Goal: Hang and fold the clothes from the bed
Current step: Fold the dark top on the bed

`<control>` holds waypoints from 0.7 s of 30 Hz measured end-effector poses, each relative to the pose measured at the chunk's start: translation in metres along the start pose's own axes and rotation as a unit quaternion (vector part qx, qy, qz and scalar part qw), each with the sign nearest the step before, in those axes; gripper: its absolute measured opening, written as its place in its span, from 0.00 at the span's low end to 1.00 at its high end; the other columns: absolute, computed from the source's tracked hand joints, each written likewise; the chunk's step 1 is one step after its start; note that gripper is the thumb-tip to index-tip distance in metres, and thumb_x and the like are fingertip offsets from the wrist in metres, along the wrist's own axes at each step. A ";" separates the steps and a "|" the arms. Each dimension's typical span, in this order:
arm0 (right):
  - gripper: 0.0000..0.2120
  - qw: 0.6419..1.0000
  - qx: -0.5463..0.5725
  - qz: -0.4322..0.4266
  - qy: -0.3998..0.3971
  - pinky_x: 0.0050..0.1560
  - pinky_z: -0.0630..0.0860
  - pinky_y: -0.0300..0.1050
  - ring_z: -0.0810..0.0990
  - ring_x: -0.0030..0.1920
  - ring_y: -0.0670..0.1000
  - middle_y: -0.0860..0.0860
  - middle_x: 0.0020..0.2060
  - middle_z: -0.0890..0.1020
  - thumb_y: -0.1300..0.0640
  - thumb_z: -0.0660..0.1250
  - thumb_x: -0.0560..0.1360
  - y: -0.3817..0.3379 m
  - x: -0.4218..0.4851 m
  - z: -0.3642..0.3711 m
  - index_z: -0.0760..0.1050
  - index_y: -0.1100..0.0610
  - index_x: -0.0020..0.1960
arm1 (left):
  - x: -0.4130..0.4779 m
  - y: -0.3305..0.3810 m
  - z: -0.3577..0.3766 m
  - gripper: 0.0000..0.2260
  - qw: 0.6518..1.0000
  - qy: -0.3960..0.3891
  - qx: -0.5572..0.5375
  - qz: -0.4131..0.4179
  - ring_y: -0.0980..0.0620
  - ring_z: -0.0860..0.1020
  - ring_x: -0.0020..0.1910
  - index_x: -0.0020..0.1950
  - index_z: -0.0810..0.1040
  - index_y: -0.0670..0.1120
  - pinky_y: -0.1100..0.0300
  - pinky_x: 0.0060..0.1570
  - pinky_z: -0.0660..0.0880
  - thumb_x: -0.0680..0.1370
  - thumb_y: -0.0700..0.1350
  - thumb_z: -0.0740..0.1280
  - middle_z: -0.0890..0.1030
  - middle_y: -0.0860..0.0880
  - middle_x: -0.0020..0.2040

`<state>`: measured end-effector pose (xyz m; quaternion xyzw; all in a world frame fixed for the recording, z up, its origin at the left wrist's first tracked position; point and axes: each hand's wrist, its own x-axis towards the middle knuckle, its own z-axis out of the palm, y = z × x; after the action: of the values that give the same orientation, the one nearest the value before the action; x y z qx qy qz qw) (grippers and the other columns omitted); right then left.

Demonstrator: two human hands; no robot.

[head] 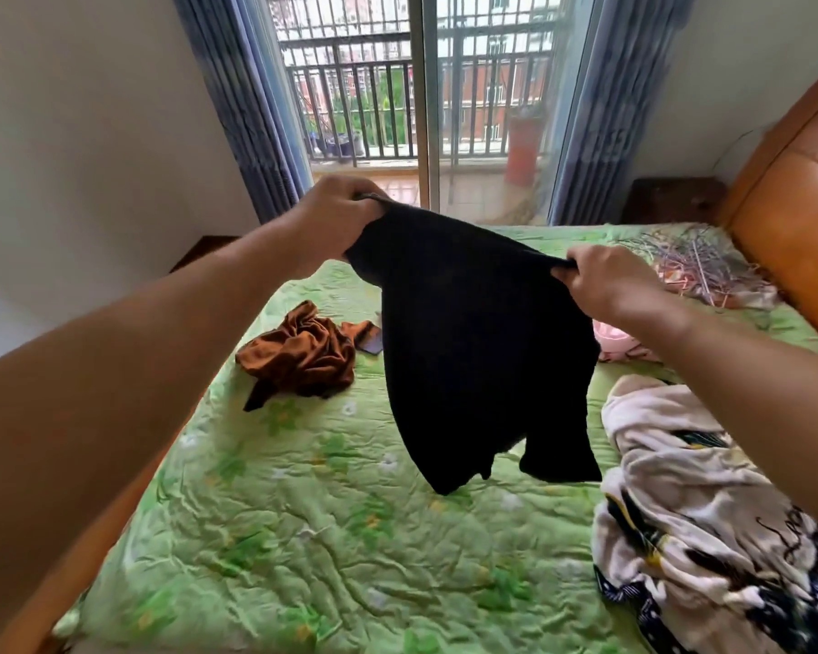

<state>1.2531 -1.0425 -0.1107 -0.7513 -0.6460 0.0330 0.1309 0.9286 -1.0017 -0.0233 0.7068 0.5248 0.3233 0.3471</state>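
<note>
Head view shows a black garment [482, 351] held up in the air over the middle of the bed [303, 535], stretched between two bare hands. The left hand [336, 219] grips one upper corner, its fingers [367, 203] curled tight over the bunched edge so the cloth vanishes into the fist. The right hand [610, 280] sits a little lower and holds the other end of the same edge, thumb and fingers [570, 271] pinched closed on a small fold. Neither hand has any gap between its fingers. The top edge runs taut and slopes down from left hand to right hand. Below it the cloth hangs loose, with its two lower ends dangling just above the green flowered bedcover; I cannot tell whether they touch it.

On the bedcover to the left of the hanging cloth lies a crumpled brown garment [303, 356], with a small dark flat thing [369, 343] beside it. To the right, near the foot of the bed, a white patterned cloth [681, 488] lies in a rumpled heap, partly under the right forearm. A pink item [610, 335] peeks out behind the right wrist. Farther back on the right, close to the orange-brown headboard [794, 219], lies a tangled pile of hangers [700, 266]. A dark bedside table [671, 200] stands past the headboard in the corner. Beyond the bed, blue curtains [246, 110] frame a glass door [426, 87] that looks onto a balcony with a dark railing [350, 110].
</note>
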 end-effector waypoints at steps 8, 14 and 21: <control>0.17 0.968 0.247 -0.006 0.035 0.42 0.73 0.50 0.81 0.41 0.59 0.54 0.37 0.80 0.41 0.60 0.82 -0.026 -0.043 0.021 0.73 0.53 0.44 | 0.005 0.038 0.047 0.14 0.971 -0.094 -0.206 -0.080 0.44 0.81 0.38 0.54 0.75 0.44 0.43 0.46 0.83 0.80 0.30 0.54 0.79 0.42 0.40; 0.21 0.938 0.336 -0.065 0.062 0.39 0.77 0.44 0.82 0.38 0.46 0.45 0.40 0.82 0.30 0.66 0.72 -0.077 -0.087 0.027 0.71 0.46 0.50 | 0.004 0.049 0.078 0.17 0.950 -0.107 -0.279 -0.092 0.42 0.82 0.40 0.45 0.77 0.41 0.47 0.41 0.83 0.79 0.27 0.52 0.78 0.37 0.45; 0.03 0.920 0.380 0.014 0.090 0.37 0.75 0.49 0.81 0.39 0.55 0.50 0.36 0.81 0.57 0.65 0.77 -0.085 -0.058 0.024 0.72 0.54 0.50 | -0.010 0.055 0.076 0.16 0.960 -0.100 -0.252 -0.076 0.39 0.82 0.53 0.45 0.83 0.38 0.50 0.47 0.83 0.77 0.27 0.56 0.80 0.36 0.53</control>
<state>1.1571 -1.0841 -0.1207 -0.6538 -0.5598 0.2102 0.4636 1.0175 -1.0348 -0.0203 0.5833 0.4407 0.3456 0.5883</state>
